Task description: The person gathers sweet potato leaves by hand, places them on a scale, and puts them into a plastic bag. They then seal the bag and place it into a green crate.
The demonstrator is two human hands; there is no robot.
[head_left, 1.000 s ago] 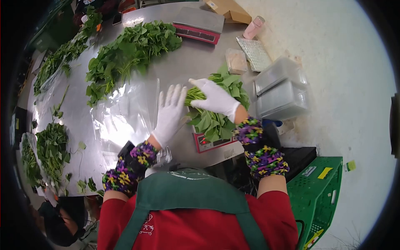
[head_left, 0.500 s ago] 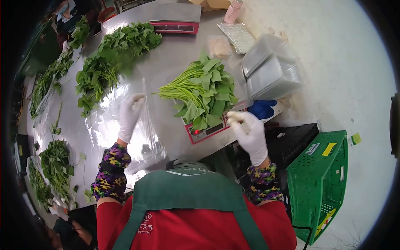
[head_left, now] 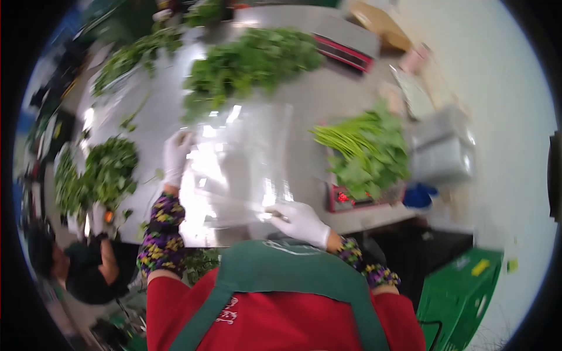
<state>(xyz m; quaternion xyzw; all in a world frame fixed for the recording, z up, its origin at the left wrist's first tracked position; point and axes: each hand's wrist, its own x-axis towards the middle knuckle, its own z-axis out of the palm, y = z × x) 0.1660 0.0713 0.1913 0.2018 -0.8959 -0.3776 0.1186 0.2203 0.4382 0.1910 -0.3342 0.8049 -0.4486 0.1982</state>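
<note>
A clear plastic bag [head_left: 240, 167] lies on the steel table in front of me, bright with reflections. My right hand [head_left: 304, 223], in a white glove, pinches its near right edge. At the bag's left side is my left hand [head_left: 175, 158], also gloved, with fingers curled; whether they grip the film is blurred. To the right, a bunch of leafy green stems [head_left: 369, 152] rests on a red-framed scale [head_left: 366, 202] with lit red digits. Neither hand touches that bunch.
Beyond the bag lies a large heap of greens [head_left: 252, 61]; more greens [head_left: 111, 172] lie left, near a co-worker [head_left: 88, 269]. A second scale [head_left: 345, 44], clear plastic containers [head_left: 442, 146] and a blue item [head_left: 418, 196] are rightward. A green crate [head_left: 459, 298] stands below right.
My right hand has moved from beside the scale left to the bag's near edge. My left hand has shifted to the bag's left side. The view has turned, moving the scene rightward.
</note>
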